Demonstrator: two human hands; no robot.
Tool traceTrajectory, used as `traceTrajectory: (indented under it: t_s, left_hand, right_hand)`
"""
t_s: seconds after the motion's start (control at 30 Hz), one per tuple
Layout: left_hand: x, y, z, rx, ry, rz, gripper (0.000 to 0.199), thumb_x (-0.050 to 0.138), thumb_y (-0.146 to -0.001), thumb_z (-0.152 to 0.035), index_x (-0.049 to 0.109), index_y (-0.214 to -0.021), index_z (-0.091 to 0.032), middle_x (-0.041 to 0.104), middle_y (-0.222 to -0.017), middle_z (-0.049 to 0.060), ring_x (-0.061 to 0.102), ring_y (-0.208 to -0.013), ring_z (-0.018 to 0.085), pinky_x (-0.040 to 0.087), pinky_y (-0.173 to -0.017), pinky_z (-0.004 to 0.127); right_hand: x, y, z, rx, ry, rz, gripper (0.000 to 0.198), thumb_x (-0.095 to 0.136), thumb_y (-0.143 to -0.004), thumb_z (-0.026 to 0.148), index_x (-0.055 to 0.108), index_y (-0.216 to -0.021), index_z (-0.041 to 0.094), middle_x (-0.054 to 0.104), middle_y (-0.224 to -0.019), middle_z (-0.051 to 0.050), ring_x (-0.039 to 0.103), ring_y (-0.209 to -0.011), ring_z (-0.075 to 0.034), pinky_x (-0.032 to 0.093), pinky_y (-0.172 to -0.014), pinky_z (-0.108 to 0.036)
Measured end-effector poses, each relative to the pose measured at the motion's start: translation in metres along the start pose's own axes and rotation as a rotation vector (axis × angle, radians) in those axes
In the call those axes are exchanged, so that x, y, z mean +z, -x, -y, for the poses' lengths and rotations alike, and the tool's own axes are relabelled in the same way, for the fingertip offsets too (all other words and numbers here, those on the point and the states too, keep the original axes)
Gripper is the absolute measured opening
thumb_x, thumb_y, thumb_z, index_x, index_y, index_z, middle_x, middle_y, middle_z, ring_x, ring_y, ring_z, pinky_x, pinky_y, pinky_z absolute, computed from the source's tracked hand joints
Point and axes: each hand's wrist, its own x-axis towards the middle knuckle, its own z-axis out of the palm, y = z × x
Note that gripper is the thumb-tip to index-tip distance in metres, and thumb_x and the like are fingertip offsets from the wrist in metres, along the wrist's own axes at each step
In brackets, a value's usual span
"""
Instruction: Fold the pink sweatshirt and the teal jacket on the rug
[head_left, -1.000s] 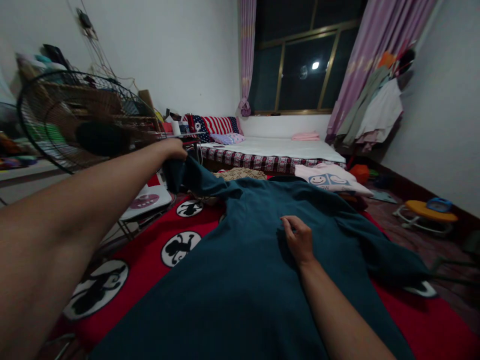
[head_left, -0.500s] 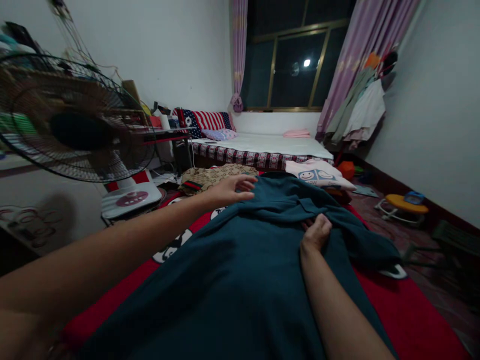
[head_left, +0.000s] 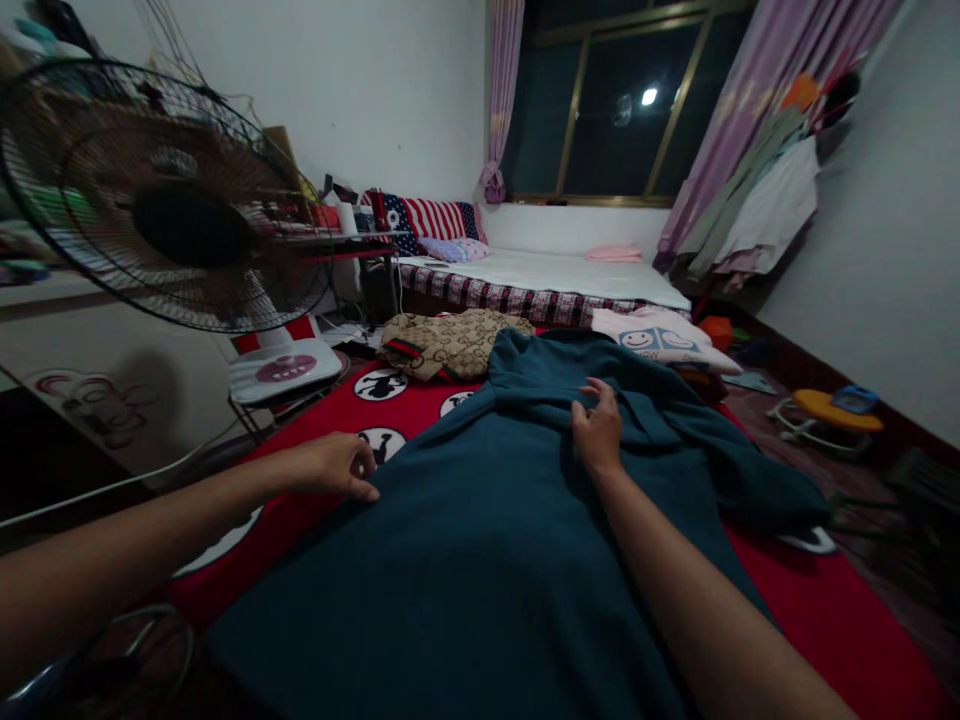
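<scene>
Here, nearest the camera, a dark teal garment (head_left: 480, 560) is lying spread over a red blanket (head_left: 840, 620) printed with black-and-white round figures, its broad body filling the lower middle of the view. Its long axis is running straight away from the person, with the folded sleeve and collar end pointing toward the far bed. The left hand (head_left: 330, 467) is resting at the garment's left edge, fingers curled down and pinching the cloth against the blanket. The right hand (head_left: 598, 432) is lying farther up on the middle of the garment, fingers bent and pressing on the fold there; whether it is actually gripping cloth I cannot tell. To the left, a standing fan (head_left: 161, 195) is facing across the blanket, with its white base (head_left: 283, 368) just beyond the blanket's edge. Past the garment's far end, a brown patterned cloth (head_left: 450, 343) and a pale folded shirt with smiley faces (head_left: 660, 343) are lying near it. Beyond them a low bed (head_left: 555, 285) is sitting under a dark window (head_left: 607, 100) with purple curtains (head_left: 757, 90).
</scene>
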Motion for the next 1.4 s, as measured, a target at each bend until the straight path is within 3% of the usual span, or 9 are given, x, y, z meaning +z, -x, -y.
traceTrajectory:
  t_s: [0.2, 0.33, 0.47, 0.83, 0.93, 1.03, 1.17, 1.23, 1.4]
  left_hand:
    - [0.012, 0.022, -0.001, 0.050, 0.097, 0.067, 0.023, 0.060, -0.067, -0.040, 0.063, -0.078, -0.020, 0.067, -0.081, 0.001, 0.062, -0.075, 0.020, 0.042, -0.060, 0.026]
    - [0.004, 0.036, -0.022, 0.096, 0.153, 0.054, 0.031, 0.057, -0.071, -0.040, 0.066, -0.094, -0.021, 0.068, -0.093, 0.001, 0.062, -0.083, 0.022, 0.045, -0.068, 0.027]
    - [-0.010, 0.047, -0.046, 0.140, 0.165, 0.038, 0.030, 0.058, -0.073, -0.044, 0.064, -0.089, -0.020, 0.066, -0.087, 0.001, 0.061, -0.079, 0.021, 0.043, -0.061, 0.026]
    - [-0.010, 0.050, -0.160, 0.422, 0.276, 0.025, 0.023, 0.062, -0.076, -0.044, 0.061, -0.083, -0.022, 0.061, -0.075, -0.001, 0.055, -0.067, 0.015, 0.038, -0.053, 0.023]
    - [0.020, 0.036, -0.178, 0.446, 0.437, 0.204, 0.027, 0.064, -0.076, -0.040, 0.061, -0.095, -0.021, 0.065, -0.085, 0.002, 0.059, -0.069, 0.016, 0.042, -0.054, 0.023]
    - [0.049, 0.022, -0.185, 0.422, 0.631, 0.581, 0.048, 0.071, -0.073, -0.039, 0.058, -0.116, -0.022, 0.064, -0.110, 0.008, 0.063, -0.071, 0.016, 0.049, -0.056, 0.024]
    - [0.061, 0.005, -0.197, 0.462, 0.754, 0.926, 0.043, 0.071, -0.074, -0.035, 0.062, -0.114, -0.021, 0.064, -0.110, 0.008, 0.067, -0.074, 0.016, 0.054, -0.063, 0.027]
    - [0.055, -0.009, -0.204, 0.571, 0.754, 0.755, 0.030, 0.063, -0.080, -0.033, 0.065, -0.107, -0.019, 0.068, -0.099, 0.007, 0.068, -0.079, 0.019, 0.055, -0.067, 0.030]
    - [0.037, -0.081, -0.210, 0.642, 0.390, -0.509, 0.039, 0.044, -0.087, -0.015, 0.059, -0.123, -0.015, 0.058, -0.129, 0.011, 0.054, -0.120, 0.023, 0.039, -0.106, 0.034]
  right_hand:
    - [0.018, -0.043, 0.005, 0.004, 0.457, 0.486, 0.087, 0.065, -0.072, 0.021, 0.025, -0.149, 0.017, 0.048, -0.139, -0.017, 0.057, -0.113, -0.029, 0.046, -0.088, -0.035]
    - [0.020, -0.061, 0.008, -0.033, 0.578, 0.620, 0.052, 0.064, -0.073, 0.024, 0.059, -0.125, 0.017, 0.068, -0.108, -0.014, 0.064, -0.099, -0.028, 0.047, -0.079, -0.033]
    - [0.005, -0.081, 0.013, -0.044, 0.629, 0.508, 0.026, 0.056, -0.077, 0.021, 0.071, -0.098, 0.018, 0.069, -0.100, -0.014, 0.064, -0.094, -0.031, 0.047, -0.076, -0.036]
    - [-0.050, -0.128, -0.017, -0.016, 0.649, 0.162, 0.038, 0.049, -0.077, 0.009, 0.068, -0.109, 0.012, 0.063, -0.110, -0.017, 0.059, -0.103, -0.028, 0.043, -0.087, -0.037]
    - [-0.047, -0.115, -0.039, -0.022, 0.636, 0.266, 0.052, 0.049, -0.074, 0.004, 0.060, -0.125, 0.011, 0.059, -0.122, -0.017, 0.057, -0.109, -0.027, 0.043, -0.092, -0.035]
    - [-0.043, -0.097, -0.048, -0.028, 0.649, 0.396, 0.065, 0.053, -0.070, 0.003, 0.051, -0.134, 0.012, 0.054, -0.131, -0.016, 0.055, -0.113, -0.028, 0.043, -0.093, -0.034]
    - [-0.042, -0.073, -0.030, -0.031, 0.712, 0.293, 0.054, 0.048, -0.078, 0.010, 0.055, -0.131, 0.022, 0.049, -0.137, -0.011, 0.060, -0.103, -0.027, 0.046, -0.083, -0.036]
    - [-0.042, -0.060, -0.020, -0.146, 0.677, 0.195, 0.047, 0.043, -0.085, 0.015, 0.055, -0.129, 0.023, 0.049, -0.137, -0.008, 0.059, -0.103, -0.026, 0.046, -0.080, -0.034]
    - [-0.039, -0.030, -0.028, -0.490, 0.653, 0.427, 0.034, 0.046, -0.090, 0.034, 0.061, -0.118, 0.021, 0.060, -0.122, -0.009, 0.052, -0.112, -0.026, 0.035, -0.096, -0.038]
